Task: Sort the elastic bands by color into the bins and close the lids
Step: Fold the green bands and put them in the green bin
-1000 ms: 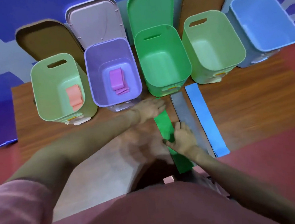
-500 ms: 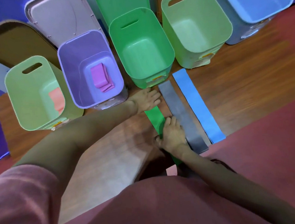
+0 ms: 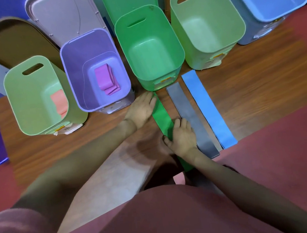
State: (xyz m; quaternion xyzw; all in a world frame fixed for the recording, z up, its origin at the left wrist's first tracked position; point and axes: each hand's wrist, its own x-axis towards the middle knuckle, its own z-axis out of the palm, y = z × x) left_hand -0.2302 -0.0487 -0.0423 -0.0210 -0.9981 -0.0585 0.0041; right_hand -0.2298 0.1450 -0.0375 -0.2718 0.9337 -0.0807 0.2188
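Five open bins point(image 3: 150, 47) on wooden table point(image 3: 257, 81), red floor point(image 3: 282, 151)

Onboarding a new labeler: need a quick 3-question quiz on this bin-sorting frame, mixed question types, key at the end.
1. True or false: the green band is already inside the green bin.
2. Multiple choice: which bands lie flat on the table with no hand on them? A) pink and purple B) grey and blue C) green and grey
3. Short answer: which bins already hold a band?

Key
1. False. It lies on the table under the left hand and the right hand.
2. B: the grey band and the blue band.
3. The leftmost light green bin, with the pink band, and the purple bin, with the purple band.
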